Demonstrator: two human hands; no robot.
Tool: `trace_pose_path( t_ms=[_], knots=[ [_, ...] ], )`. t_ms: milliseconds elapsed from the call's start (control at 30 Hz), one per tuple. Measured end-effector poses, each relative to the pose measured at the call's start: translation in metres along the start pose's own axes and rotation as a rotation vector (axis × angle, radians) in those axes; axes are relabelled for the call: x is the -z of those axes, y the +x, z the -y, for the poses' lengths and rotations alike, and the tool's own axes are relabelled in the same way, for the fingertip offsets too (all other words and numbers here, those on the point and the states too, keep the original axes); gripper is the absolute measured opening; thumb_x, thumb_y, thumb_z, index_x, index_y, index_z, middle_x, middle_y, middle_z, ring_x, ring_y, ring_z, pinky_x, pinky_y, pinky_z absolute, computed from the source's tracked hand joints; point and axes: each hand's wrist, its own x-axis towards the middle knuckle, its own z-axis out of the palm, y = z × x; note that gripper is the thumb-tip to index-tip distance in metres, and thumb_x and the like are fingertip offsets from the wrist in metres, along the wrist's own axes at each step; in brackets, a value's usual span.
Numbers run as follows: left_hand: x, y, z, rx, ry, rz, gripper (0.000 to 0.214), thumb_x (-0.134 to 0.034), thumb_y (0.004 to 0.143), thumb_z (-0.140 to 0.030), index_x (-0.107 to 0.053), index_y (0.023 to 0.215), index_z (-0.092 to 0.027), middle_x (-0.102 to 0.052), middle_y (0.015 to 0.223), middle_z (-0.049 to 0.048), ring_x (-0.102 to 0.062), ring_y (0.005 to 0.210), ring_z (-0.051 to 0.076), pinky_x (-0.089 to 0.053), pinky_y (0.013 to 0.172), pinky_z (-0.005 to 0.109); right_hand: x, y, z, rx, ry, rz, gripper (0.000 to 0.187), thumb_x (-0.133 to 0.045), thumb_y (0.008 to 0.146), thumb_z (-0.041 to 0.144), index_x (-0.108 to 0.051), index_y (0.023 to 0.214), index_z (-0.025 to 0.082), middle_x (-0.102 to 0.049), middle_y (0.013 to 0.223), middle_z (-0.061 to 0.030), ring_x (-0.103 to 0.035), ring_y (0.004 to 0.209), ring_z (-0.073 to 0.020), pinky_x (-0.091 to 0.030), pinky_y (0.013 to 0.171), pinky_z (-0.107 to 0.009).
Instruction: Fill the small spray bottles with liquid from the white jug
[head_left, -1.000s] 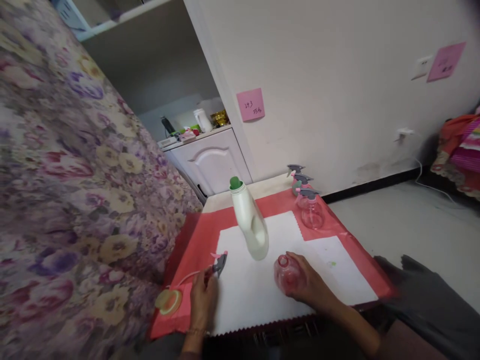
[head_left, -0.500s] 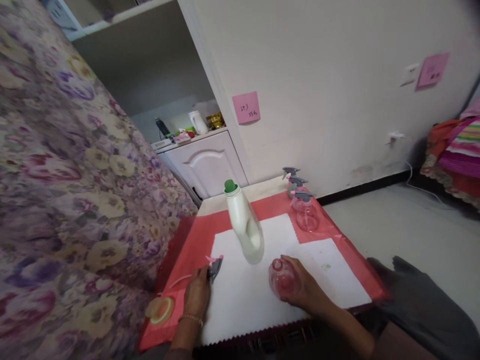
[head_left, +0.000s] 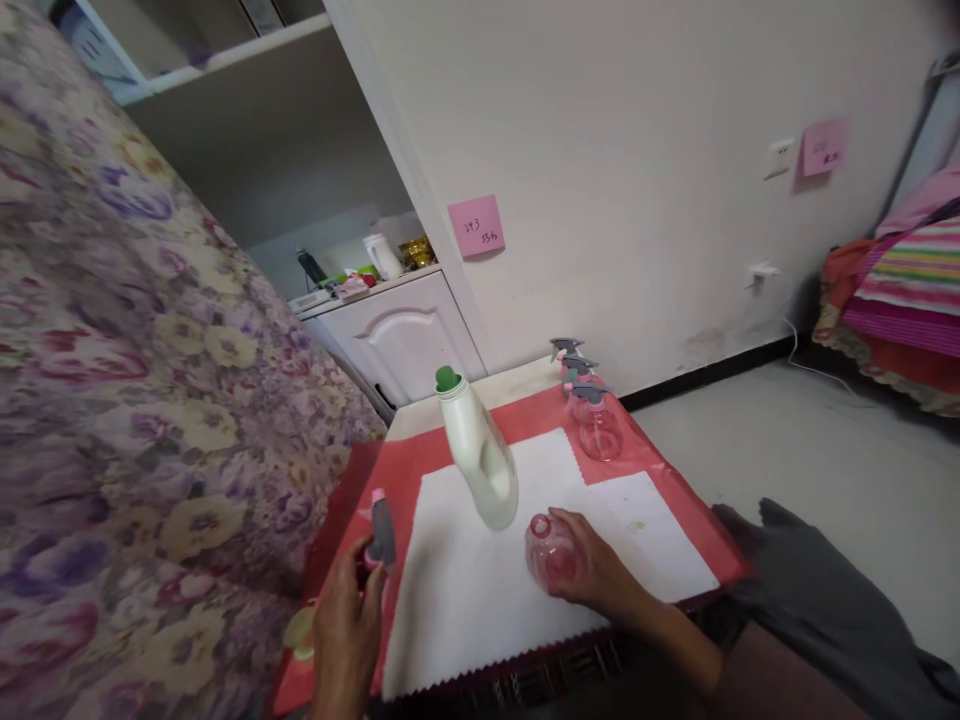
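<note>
My left hand (head_left: 345,625) is closed around a grey and pink spray trigger head (head_left: 382,525), lifted above the left edge of the red table. My right hand (head_left: 592,570) grips a clear pink bottle (head_left: 546,550) without a top, which rests on the white mat (head_left: 525,570). A white jug with a green cap (head_left: 478,455) stands on the mat just behind the pink bottle, between my two hands.
Several pink spray bottles with grey triggers (head_left: 589,405) stand at the table's far right corner. A flowered sofa (head_left: 135,400) borders the left side. A round green-rimmed lid (head_left: 300,630) lies near the table's left corner. A white cabinet (head_left: 397,330) stands behind.
My left hand has lifted the trigger head off the table and drawn it left and towards me. My right hand stays on the pink bottle. The camera has panned right.
</note>
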Motion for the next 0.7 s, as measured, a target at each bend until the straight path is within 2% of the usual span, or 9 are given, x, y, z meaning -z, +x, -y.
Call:
trace_pose_path(
  t_ms=[200,333,467,600,700],
  knots=[
    [0.021,-0.018,-0.076,0.189,-0.643,-0.120,0.043,-0.068,0.080,-0.045,-0.058,0.116,-0.024,-0.065,0.088,-0.0011,-0.064,0.078,0.015,-0.055,0.079,0.029,0.001,0.001,0.000,0.002,-0.009,-0.002,0.081,-0.073,0.057,0.020,-0.046,0.133,0.021,-0.055,0.132,-0.0117,-0.054,0.125,-0.0333,-0.043,0.109,-0.048],
    [0.025,-0.023,-0.113,0.243,-0.958,-0.115,0.044,-0.071,0.081,-0.038,-0.057,0.122,-0.029,-0.064,0.089,-0.0037,-0.063,0.078,0.010,-0.054,0.083,0.023,0.000,0.001,-0.006,0.018,-0.003,0.005,0.085,-0.075,0.057,0.019,-0.044,0.135,0.023,-0.054,0.134,-0.0112,-0.053,0.126,-0.0328,-0.042,0.110,-0.048],
    [0.019,-0.025,-0.130,0.248,-1.044,-0.113,0.039,-0.072,0.080,-0.036,-0.061,0.117,-0.026,-0.064,0.091,-0.0021,-0.062,0.074,0.009,-0.054,0.080,0.021,-0.001,0.001,-0.009,0.031,0.012,0.000,0.086,-0.076,0.056,0.019,-0.044,0.135,0.026,-0.055,0.133,-0.0098,-0.053,0.126,-0.0332,-0.041,0.110,-0.049],
    [0.006,-0.026,-0.142,0.224,-1.077,-0.056,0.052,-0.070,0.082,-0.036,-0.051,0.131,-0.032,-0.063,0.089,-0.0035,-0.059,0.070,0.009,-0.054,0.078,0.026,-0.001,0.001,-0.008,0.035,0.025,-0.012,0.084,-0.076,0.057,0.019,-0.044,0.134,0.024,-0.055,0.132,-0.0103,-0.053,0.125,-0.0332,-0.041,0.109,-0.049],
    [-0.006,-0.027,-0.147,0.195,-1.023,-0.015,0.052,-0.069,0.082,-0.039,-0.053,0.131,-0.030,-0.063,0.092,-0.0022,-0.059,0.071,0.010,-0.052,0.079,0.028,-0.001,0.001,-0.007,0.039,0.038,-0.001,0.084,-0.076,0.057,0.017,-0.043,0.134,0.024,-0.055,0.133,-0.0104,-0.053,0.125,-0.0329,-0.041,0.109,-0.050]
  ],
)
